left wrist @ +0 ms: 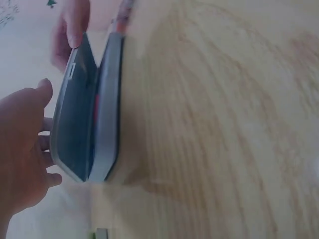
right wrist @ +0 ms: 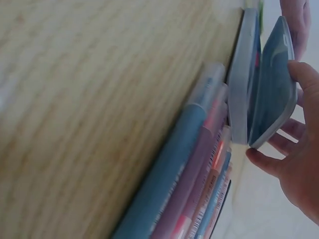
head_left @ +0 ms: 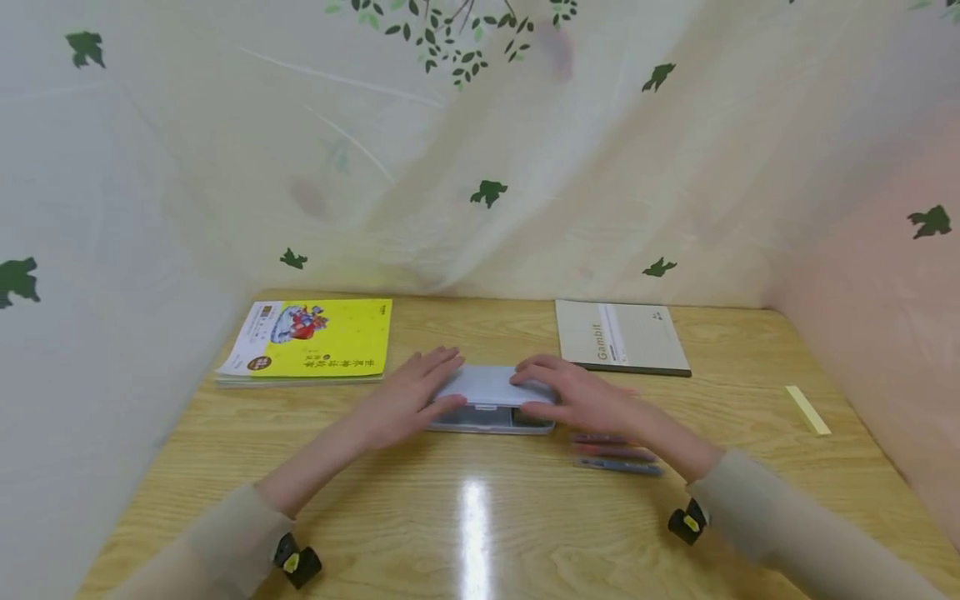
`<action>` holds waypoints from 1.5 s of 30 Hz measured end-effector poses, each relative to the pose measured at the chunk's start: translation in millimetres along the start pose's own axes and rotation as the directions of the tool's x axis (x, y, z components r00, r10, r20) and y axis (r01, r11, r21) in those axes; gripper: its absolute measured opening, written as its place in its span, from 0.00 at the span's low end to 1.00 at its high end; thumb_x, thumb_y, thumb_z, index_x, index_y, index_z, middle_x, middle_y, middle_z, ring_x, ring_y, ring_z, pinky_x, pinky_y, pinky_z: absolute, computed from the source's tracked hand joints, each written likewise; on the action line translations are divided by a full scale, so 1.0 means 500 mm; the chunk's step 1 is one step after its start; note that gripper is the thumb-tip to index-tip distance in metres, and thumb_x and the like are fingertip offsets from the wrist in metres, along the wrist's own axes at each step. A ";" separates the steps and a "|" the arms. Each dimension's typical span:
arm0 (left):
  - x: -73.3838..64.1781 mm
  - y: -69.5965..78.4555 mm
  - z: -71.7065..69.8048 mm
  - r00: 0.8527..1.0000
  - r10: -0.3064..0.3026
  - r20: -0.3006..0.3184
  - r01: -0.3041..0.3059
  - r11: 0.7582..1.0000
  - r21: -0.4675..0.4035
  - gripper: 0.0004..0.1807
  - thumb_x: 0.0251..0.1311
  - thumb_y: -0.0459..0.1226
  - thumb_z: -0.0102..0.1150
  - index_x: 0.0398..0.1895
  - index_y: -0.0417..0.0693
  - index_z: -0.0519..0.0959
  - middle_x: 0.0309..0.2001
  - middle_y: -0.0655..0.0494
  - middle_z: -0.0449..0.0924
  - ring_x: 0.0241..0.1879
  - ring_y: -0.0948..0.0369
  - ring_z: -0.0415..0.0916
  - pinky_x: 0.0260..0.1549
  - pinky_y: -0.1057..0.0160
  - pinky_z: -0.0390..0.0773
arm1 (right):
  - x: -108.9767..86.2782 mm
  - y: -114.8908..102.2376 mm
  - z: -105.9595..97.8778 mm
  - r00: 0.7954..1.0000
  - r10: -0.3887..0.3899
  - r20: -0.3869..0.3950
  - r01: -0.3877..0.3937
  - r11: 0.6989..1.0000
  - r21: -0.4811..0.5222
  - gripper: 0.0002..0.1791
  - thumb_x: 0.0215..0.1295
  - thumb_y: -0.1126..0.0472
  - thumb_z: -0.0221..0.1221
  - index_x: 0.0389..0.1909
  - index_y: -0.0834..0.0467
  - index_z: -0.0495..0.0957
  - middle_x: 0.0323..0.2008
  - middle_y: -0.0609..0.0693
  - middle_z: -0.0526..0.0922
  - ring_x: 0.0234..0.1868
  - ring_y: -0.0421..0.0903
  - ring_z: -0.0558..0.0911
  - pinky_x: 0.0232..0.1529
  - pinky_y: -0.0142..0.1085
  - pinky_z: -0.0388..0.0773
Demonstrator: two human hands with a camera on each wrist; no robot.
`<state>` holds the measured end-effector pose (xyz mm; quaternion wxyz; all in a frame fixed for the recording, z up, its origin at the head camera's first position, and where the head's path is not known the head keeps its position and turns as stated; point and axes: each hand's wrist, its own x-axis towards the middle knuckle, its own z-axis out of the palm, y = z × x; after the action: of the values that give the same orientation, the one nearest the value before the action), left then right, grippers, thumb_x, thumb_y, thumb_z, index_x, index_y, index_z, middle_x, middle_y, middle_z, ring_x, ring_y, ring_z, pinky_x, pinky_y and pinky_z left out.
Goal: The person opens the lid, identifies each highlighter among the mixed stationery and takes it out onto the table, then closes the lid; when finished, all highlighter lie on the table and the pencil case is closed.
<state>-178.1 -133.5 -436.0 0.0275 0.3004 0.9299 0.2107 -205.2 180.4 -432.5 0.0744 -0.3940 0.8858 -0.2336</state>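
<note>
A pale grey-blue pencil case [head_left: 491, 429] sits on the table with its hinged lid [head_left: 480, 385] partly raised. My left hand [head_left: 408, 404] lies at the lid's left end, fingers extended along its outer side, the thumb near the front edge. At the other end, my right hand [head_left: 581, 396] holds the lid, with the thumb at its free edge and fingers behind it, as the right wrist view shows. A bit of red shows inside the case through the gap. Beside the case, under my right forearm, lie several pens [right wrist: 174, 169], blue, purple and red among them.
A yellow picture book [head_left: 352, 333] rests on other booklets at the back left. At the back right lies a beige notebook [head_left: 637, 337] with a dark edge. A pale yellow strip [head_left: 807, 410] is near the right side. Printed fabric curtains surround the table [head_left: 375, 533].
</note>
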 end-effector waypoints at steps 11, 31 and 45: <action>-0.002 -0.004 0.054 0.996 0.050 0.080 -0.067 0.969 0.237 0.40 0.75 0.62 0.44 0.83 0.58 0.52 0.84 0.47 0.48 0.83 0.48 0.46 0.82 0.45 0.50 | -0.002 -0.017 0.034 0.998 -0.012 0.061 0.031 0.944 -0.329 0.39 0.74 0.36 0.54 0.81 0.42 0.56 0.79 0.53 0.62 0.78 0.55 0.63 0.75 0.55 0.67; -0.010 0.001 0.087 0.995 0.097 0.034 -0.103 0.911 0.400 0.40 0.77 0.60 0.41 0.84 0.54 0.49 0.84 0.46 0.45 0.84 0.48 0.42 0.81 0.44 0.50 | 0.007 -0.047 0.084 0.999 -0.003 0.050 0.033 0.801 -0.598 0.42 0.78 0.36 0.47 0.83 0.50 0.48 0.81 0.63 0.54 0.79 0.62 0.62 0.70 0.62 0.70; -0.011 0.006 0.085 0.996 0.086 0.039 -0.095 0.906 0.413 0.40 0.76 0.60 0.43 0.84 0.54 0.50 0.84 0.45 0.45 0.84 0.48 0.43 0.81 0.43 0.50 | 0.010 -0.050 0.082 0.997 0.010 0.082 0.044 0.779 -0.626 0.42 0.79 0.37 0.46 0.83 0.52 0.47 0.81 0.65 0.53 0.80 0.62 0.61 0.71 0.61 0.69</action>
<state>-164.3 -118.7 -473.9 -0.0375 0.3442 0.9381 0.0066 -179.2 147.7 -456.7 -0.0275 -0.4133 0.9058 0.0894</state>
